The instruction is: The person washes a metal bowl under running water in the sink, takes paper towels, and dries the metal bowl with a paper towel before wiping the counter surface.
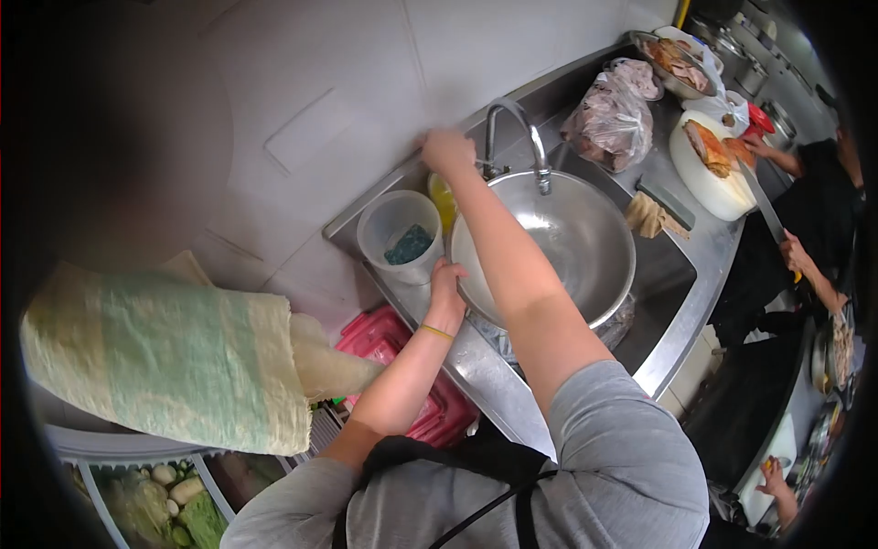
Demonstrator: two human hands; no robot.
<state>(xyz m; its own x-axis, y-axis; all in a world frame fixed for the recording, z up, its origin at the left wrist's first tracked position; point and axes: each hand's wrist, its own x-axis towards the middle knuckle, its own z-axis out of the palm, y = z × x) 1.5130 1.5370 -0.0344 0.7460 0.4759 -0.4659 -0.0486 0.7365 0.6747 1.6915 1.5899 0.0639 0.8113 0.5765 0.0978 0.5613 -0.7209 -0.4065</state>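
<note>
My left hand (446, 295) is between the clear plastic tub (375, 240) and the rim of a round metal basin (590, 274). Its fingers are curled in, and what they grip is hidden. A dark green scrubbing pad (409, 244) lies inside the tub. Past the basin, my right hand (448, 152) is closed and slightly blurred, above a yellow container (443, 199) and left of the curved faucet (541, 151). I cannot see what it grips. My right forearm crosses over the basin, which sits in the steel sink.
A bag of raw meat (613, 119) and a brown cloth (646, 216) lie right of the faucet. A co-worker's hand holds a long knife (761, 197) at a white board (709, 188) with roasted meat. A red crate (439, 403) and a woven sack (174, 352) are at left.
</note>
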